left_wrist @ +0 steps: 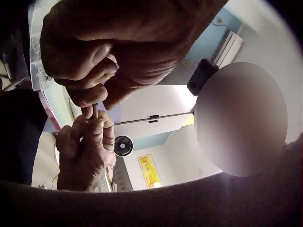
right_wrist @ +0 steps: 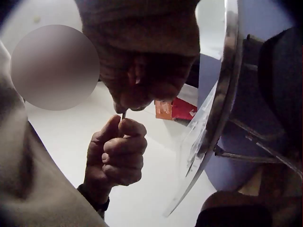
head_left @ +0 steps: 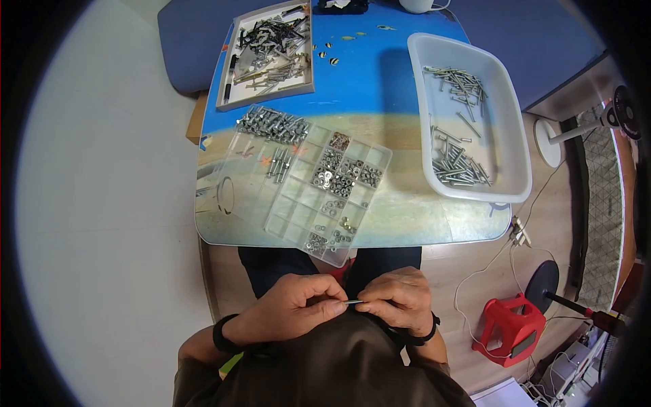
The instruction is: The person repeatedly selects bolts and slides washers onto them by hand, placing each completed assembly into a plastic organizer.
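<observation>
In the head view, both hands meet in front of the lap, close below the table's near edge. A thin silvery bolt (head_left: 352, 302) runs between their fingertips, its ends covered by the fingers. My left hand (head_left: 291, 305) pinches one end between thumb and forefinger; my right hand (head_left: 400, 296) pinches the other. The left wrist view shows the short dark shank of the bolt (left_wrist: 95, 110) between the two hands. Nearest to them, a clear compartment box (head_left: 288, 218) with nuts, washers and bolts juts past the table edge.
Loose bolts (head_left: 274, 125) lie on the box's upper left part. A white tray (head_left: 220, 100) of mixed screws stands at the back left of the table (head_left: 380, 234). On the right is a translucent bin (head_left: 519, 163) holding long screws. A red stool (head_left: 498, 339) stands on the floor at right.
</observation>
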The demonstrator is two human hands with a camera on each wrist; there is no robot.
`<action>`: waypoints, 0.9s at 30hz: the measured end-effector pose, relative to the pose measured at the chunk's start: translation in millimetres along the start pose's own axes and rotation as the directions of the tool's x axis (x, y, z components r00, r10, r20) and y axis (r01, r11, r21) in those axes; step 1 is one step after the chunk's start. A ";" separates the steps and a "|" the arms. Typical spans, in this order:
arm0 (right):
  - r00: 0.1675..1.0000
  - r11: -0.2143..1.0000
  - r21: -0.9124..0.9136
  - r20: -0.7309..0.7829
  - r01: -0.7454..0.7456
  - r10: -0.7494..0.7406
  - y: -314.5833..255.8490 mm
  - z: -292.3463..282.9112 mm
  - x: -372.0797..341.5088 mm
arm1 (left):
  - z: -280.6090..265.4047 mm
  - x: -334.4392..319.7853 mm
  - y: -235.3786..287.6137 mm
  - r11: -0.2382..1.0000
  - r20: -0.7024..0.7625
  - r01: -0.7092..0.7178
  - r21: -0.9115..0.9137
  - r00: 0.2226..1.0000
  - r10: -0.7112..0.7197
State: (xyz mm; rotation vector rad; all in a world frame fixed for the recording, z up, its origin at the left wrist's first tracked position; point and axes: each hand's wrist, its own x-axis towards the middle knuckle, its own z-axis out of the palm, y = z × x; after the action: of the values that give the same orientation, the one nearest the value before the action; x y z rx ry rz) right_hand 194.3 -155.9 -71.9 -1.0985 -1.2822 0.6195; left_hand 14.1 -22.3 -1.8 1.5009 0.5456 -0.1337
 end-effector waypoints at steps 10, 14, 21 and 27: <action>0.998 0.998 0.022 -0.020 -0.063 0.063 -3.2 7.0 -1.7 | 2.3 -4.1 1.6 0.999 -0.086 0.033 0.021 0.996 -0.031; 0.999 0.998 -0.031 -0.012 -0.050 0.049 -6.2 8.1 -2.7 | 2.0 -5.1 -0.4 0.999 -0.071 0.052 0.013 0.996 -0.051; 0.995 0.984 -0.148 -0.016 0.099 -0.102 -11.0 12.8 -1.3 | -5.7 -7.1 -2.0 0.885 0.134 0.265 -0.383 0.964 -0.231; 0.996 0.986 -0.152 0.070 0.069 -0.059 -13.1 10.1 2.2 | -2.5 -9.0 -5.7 0.966 0.028 0.100 -0.239 0.995 -0.096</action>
State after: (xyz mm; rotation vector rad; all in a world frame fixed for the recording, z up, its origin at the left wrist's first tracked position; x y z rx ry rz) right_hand 182.6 -156.2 -60.0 -1.1659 -1.4358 0.5183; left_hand 3.2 -22.6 -3.1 1.2366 0.6014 -0.1512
